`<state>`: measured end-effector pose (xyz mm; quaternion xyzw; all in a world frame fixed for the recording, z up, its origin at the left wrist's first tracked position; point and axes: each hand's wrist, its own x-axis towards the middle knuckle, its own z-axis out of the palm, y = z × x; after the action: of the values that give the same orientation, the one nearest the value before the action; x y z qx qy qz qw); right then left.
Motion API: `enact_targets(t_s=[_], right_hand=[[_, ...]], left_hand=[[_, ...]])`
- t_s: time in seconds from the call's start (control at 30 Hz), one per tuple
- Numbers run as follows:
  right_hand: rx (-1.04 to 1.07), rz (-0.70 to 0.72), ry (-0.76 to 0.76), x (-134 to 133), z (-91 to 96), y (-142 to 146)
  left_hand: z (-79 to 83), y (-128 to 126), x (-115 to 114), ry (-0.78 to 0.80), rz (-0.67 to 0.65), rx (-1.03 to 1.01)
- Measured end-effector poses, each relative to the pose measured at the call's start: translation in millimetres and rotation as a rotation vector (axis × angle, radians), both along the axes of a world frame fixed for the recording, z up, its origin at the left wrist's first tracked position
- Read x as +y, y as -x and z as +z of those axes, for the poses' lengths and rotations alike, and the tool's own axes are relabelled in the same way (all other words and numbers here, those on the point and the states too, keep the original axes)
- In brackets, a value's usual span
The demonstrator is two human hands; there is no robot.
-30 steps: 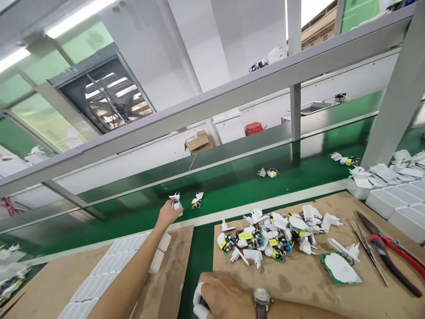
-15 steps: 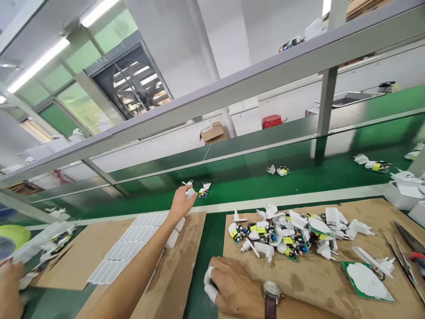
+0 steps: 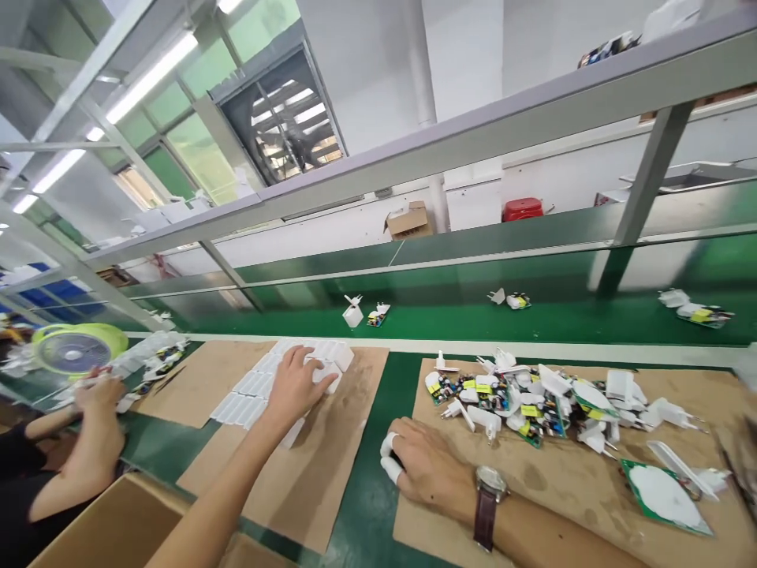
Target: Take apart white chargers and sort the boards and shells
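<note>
My left hand (image 3: 299, 388) lies over the white rectangular plastic cases (image 3: 248, 385) standing in rows on cardboard. Its fingers and thumb are spread, and a white case (image 3: 327, 377) shows beside the thumb. What is under the palm is hidden. My right hand (image 3: 417, 461), wearing a watch (image 3: 490, 480), rests at the left edge of another cardboard sheet. Its fingers are curled, two with white covers, and nothing shows in them. Beyond it lies a heap of circuit boards and white plug parts (image 3: 520, 398). On the green belt stands a white case with a plug part (image 3: 353, 314) beside a small circuit board (image 3: 378, 315).
More boards with plug parts lie along the green belt (image 3: 438, 317). A larger board with a white patch (image 3: 665, 493) is at right. A co-worker's hands (image 3: 100, 390) are at the left near a green fan (image 3: 76, 351). An open carton (image 3: 118, 525) stands at lower left.
My left hand has let go of a white case on the belt and come back to the rows of cases. My right hand stays in place. The view has turned left.
</note>
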<state>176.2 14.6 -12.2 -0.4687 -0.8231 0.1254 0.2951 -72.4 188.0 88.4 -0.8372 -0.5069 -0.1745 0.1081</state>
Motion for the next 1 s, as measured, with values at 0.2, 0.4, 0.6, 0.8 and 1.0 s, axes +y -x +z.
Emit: enact_targets(t_s=[0.2, 0.4, 0.6, 0.8, 1.0], right_hand=[[-0.135, 0.005, -0.040, 4.9, 4.0, -2.6], [-0.253, 0.019, -0.075, 6.7, 9.9, -5.7], [-0.338, 0.092, -0.080, -1.8, 22.8, -10.6], [-0.372, 0.037, -0.046, 7.9, 45.0, -41.2], [-0.348, -0.184, -0.079, 29.7, 47.5, -93.5]], left_hand=[[-29.0, 1.6, -10.1, -0.052, -0.098, -0.060], [-43.3, -38.6, -42.4, -0.009, -0.425, -0.284], [-45.5, -72.9, -72.6, 0.125, -0.467, -0.302], [-64.7, -83.7, -80.9, 0.267, -0.456, -0.457], [-82.3, -75.7, -95.7, 0.273, -0.562, -0.526]])
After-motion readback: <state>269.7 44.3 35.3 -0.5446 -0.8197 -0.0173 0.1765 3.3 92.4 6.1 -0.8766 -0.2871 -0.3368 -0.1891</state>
